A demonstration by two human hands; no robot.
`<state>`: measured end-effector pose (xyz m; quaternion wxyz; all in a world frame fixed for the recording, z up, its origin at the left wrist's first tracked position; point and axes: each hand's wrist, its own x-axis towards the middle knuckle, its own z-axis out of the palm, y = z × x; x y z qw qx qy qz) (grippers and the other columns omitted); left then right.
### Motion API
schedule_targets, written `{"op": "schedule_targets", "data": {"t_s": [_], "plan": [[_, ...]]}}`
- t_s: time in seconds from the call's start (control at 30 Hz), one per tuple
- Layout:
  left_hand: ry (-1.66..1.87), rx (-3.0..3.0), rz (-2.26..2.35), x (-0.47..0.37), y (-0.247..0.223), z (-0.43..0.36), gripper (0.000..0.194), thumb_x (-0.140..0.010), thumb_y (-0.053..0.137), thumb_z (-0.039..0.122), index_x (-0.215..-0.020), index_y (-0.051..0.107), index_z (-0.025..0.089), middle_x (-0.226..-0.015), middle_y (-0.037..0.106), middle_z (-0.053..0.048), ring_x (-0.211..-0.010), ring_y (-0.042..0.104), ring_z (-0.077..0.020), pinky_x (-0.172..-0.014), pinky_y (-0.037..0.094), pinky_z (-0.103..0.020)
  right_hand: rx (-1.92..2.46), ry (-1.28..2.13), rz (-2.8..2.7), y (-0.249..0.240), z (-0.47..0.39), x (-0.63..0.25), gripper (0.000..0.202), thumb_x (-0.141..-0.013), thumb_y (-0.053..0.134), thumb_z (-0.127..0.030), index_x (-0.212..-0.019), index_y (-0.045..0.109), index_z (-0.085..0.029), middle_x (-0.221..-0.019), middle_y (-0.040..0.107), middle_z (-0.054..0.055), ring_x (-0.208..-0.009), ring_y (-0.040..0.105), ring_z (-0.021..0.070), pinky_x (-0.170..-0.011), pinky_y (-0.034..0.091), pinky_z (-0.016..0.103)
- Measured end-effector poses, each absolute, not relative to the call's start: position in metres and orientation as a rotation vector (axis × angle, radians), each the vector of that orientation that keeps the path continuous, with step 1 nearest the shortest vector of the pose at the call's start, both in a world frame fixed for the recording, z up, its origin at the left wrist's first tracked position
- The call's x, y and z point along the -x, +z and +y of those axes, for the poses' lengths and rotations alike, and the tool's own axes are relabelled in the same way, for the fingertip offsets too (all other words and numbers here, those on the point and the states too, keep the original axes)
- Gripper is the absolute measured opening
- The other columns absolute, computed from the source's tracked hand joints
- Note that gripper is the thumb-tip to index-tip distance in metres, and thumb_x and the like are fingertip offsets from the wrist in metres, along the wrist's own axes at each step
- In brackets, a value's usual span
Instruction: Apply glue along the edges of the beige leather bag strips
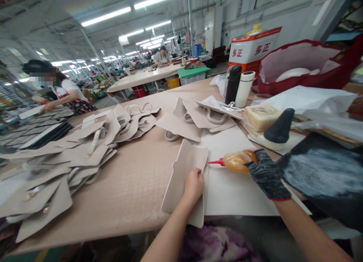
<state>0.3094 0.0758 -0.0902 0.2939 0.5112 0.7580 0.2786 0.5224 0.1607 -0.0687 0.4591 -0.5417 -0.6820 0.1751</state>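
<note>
Beige leather flap (183, 175), stiff and folded open, lies at the table's (133, 186) near edge on a white sheet (235, 190). The left hand (193, 184) pinches its right edge. The gloved right hand (265, 173) grips an amber glue bottle (234, 162), red nozzle pointing at the flap.

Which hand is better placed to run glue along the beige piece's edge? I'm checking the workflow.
Probably the right hand: it already grips the glue bottle, red nozzle aimed at the beige bag piece. The left hand pins that piece.
</note>
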Motion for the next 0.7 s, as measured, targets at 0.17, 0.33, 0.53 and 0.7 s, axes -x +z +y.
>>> {"op": "schedule_targets", "data": {"t_s": [0.17,0.33,0.53,0.7], "plan": [[0.724,-1.368,2.025,-0.31,-0.089,0.077,0.026,-0.083,0.043,0.015,-0.094,0.066,0.013,-0.091,0.069,-0.009,-0.086,0.062,-0.0192,-0.075,0.043,-0.026,1.266,0.378,-1.7,-0.068,0.173,-0.518,0.037,-0.084,0.044,-0.056,-0.094,0.053,-0.021,-0.089,0.059,0.012,-0.083,0.057,0.0296,-0.081,0.046,0.047],[0.776,-1.404,1.99,-0.31,-0.097,0.079,0.024,-0.084,0.043,0.016,-0.091,0.066,0.013,-0.091,0.069,-0.009,-0.085,0.062,-0.0191,-0.074,0.044,-0.025,1.256,0.36,-1.689,-0.071,0.182,-0.517,0.035,-0.085,0.045,-0.053,-0.093,0.053,-0.02,-0.088,0.059,0.011,-0.082,0.057,0.0276,-0.08,0.047,0.045],[0.789,-1.427,1.972,-0.31,-0.1,0.082,0.023,-0.083,0.043,0.016,-0.09,0.065,0.014,-0.088,0.069,-0.008,-0.083,0.062,-0.0184,-0.074,0.044,-0.025,1.212,0.368,-1.704,-0.076,0.194,-0.518,0.031,-0.084,0.049,-0.049,-0.091,0.053,-0.019,-0.085,0.059,0.009,-0.079,0.057,0.0254,-0.078,0.048,0.044],[0.773,-1.417,1.978,-0.312,-0.096,0.082,0.024,-0.084,0.044,0.017,-0.094,0.065,0.013,-0.092,0.069,-0.009,-0.086,0.062,-0.0192,-0.075,0.044,-0.026,1.169,0.364,-1.735,-0.075,0.198,-0.519,0.032,-0.084,0.05,-0.049,-0.091,0.054,-0.018,-0.085,0.058,0.008,-0.08,0.057,0.0245,-0.079,0.047,0.043]]}}
